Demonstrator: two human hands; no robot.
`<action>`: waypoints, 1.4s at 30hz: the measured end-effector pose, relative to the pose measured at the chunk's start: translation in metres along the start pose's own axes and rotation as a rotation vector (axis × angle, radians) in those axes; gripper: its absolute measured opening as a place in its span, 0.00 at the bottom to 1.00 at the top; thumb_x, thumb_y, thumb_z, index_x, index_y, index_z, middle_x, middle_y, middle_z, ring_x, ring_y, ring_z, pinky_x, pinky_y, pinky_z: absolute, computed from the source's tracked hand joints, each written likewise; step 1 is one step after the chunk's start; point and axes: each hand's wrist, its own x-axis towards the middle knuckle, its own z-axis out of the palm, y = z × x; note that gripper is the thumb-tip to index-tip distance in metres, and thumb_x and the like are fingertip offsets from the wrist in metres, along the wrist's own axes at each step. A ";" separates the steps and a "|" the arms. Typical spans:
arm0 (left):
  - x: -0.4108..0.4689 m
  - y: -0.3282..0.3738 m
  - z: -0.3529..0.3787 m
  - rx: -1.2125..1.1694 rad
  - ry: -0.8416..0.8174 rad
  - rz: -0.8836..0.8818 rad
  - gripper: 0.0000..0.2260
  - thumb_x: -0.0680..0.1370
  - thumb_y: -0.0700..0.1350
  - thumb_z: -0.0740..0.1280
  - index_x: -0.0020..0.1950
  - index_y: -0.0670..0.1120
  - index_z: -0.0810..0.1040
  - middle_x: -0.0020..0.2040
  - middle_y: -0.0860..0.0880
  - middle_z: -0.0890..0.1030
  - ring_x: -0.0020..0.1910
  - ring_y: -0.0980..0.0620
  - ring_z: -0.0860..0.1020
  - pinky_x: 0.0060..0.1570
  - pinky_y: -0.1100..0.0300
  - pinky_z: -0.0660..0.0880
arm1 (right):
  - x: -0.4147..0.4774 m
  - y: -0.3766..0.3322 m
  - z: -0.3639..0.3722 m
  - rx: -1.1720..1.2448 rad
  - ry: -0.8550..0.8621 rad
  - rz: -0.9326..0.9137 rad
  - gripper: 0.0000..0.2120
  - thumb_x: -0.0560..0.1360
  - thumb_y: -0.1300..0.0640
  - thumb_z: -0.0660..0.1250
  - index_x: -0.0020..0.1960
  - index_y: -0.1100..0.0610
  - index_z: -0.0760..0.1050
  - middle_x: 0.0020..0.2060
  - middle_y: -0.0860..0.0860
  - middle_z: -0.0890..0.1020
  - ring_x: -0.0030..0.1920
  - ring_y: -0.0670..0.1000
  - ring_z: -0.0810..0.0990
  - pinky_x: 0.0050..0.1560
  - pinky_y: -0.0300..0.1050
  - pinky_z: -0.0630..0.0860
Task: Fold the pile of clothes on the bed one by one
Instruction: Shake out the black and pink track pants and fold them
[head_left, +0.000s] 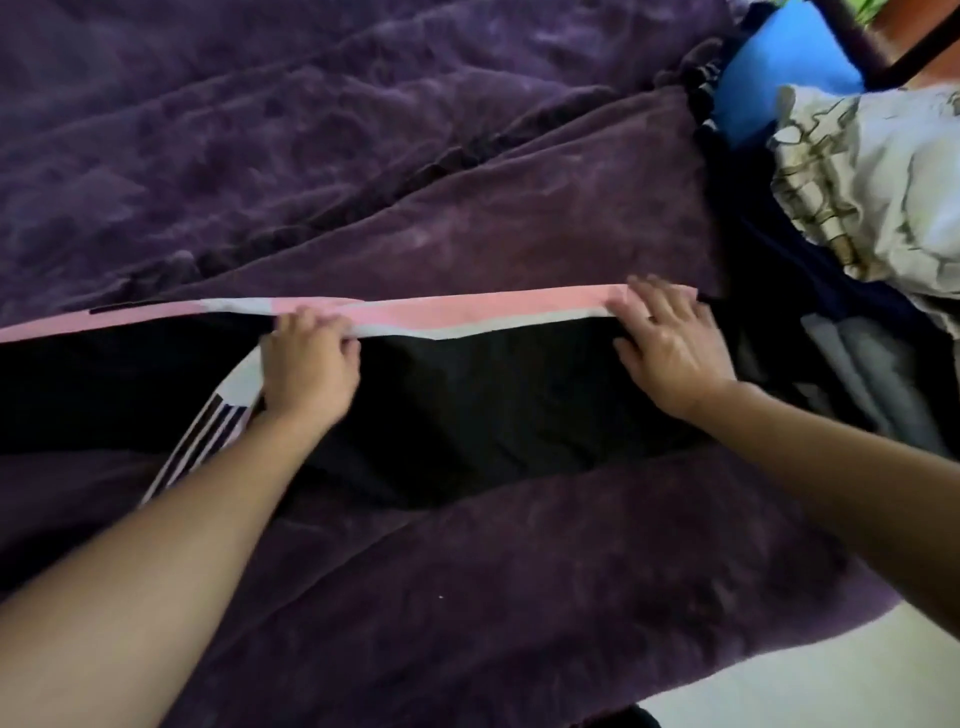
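Looking down on one rumpled purple bedspread (363, 130). Two bare forearms reaching in from the near side, two bare hands on the cloth.

One black garment (493, 395) spread flat across the middle of the bedspread and running off the left side of the view, with one pink band and one white band along its far edge.

About midway along that far edge, the left hand (309, 364): grip narrow, fingers curled over the pink and white edging and holding it.

At the far right corner of the garment, the right hand (670, 345): grip wide, fingers straight and spread, palm pressed flat on the cloth, fingertips touching the pink band.

One striped strip (208, 436) in black, white and pink, slanting out from under the left wrist toward the near side.

Just beyond the garment's right end, one pile of clothes (893, 249), four pieces countable:
- one pale patterned cloth (872, 171) on top
- one bright blue piece (779, 67) behind it
- one dark navy piece (769, 244) beneath
- one grey piece (872, 379) on the near side

Pale floor (831, 675) at the lower right corner.
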 end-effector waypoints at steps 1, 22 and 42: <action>-0.012 0.001 0.016 0.055 -0.115 0.063 0.16 0.77 0.47 0.66 0.63 0.46 0.77 0.63 0.40 0.73 0.63 0.38 0.69 0.59 0.44 0.68 | -0.005 -0.009 0.014 0.004 -0.094 -0.009 0.25 0.77 0.49 0.64 0.72 0.52 0.67 0.74 0.57 0.64 0.74 0.60 0.60 0.66 0.60 0.63; -0.244 -0.256 -0.039 0.150 -0.292 -0.510 0.25 0.68 0.44 0.76 0.65 0.43 0.77 0.66 0.40 0.74 0.65 0.38 0.69 0.58 0.39 0.68 | 0.027 -0.291 0.002 0.375 -0.195 -0.301 0.16 0.74 0.59 0.66 0.62 0.55 0.76 0.60 0.52 0.78 0.60 0.57 0.76 0.51 0.52 0.77; 0.026 -0.439 -0.052 -0.674 -0.208 -0.840 0.34 0.66 0.63 0.72 0.64 0.43 0.73 0.62 0.44 0.78 0.59 0.43 0.77 0.60 0.52 0.74 | 0.131 -0.444 0.018 0.168 -0.032 -0.025 0.21 0.75 0.54 0.67 0.67 0.58 0.72 0.64 0.61 0.73 0.63 0.65 0.71 0.58 0.60 0.70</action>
